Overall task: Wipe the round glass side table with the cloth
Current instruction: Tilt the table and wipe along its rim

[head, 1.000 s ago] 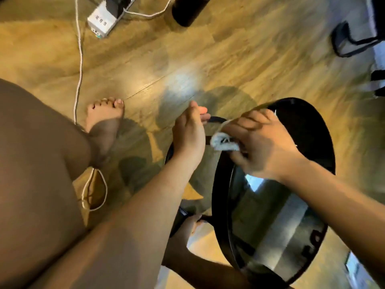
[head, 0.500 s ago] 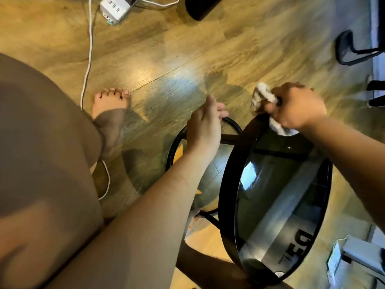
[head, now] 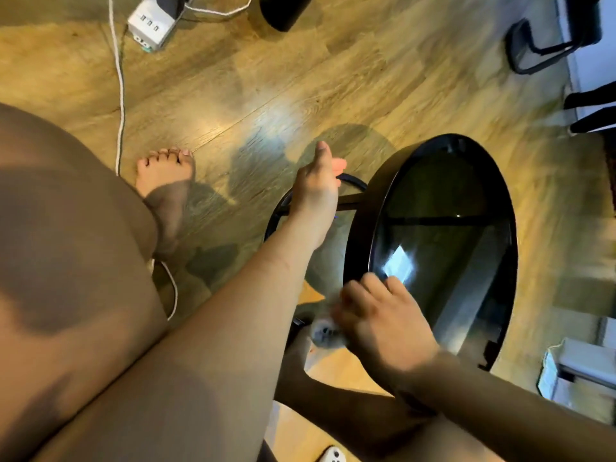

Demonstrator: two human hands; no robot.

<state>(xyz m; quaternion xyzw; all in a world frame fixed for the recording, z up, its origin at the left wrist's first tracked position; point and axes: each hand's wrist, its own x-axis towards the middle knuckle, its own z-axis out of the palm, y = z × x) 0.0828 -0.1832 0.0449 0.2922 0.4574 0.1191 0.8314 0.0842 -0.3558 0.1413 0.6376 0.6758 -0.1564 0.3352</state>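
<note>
A person's right hand (head: 383,323) bunches a blurred pale cloth (head: 325,331) in a closed grip at the near black rim of the round desk (head: 360,248), whose dark glass top mirrors a bright patch of light. The left hand (head: 316,198), grip spread with thumb raised, rests over the lower black ring (head: 353,181). A white power strip (head: 151,23) lies on the glossy wood-grain floor (head: 300,78).
</note>
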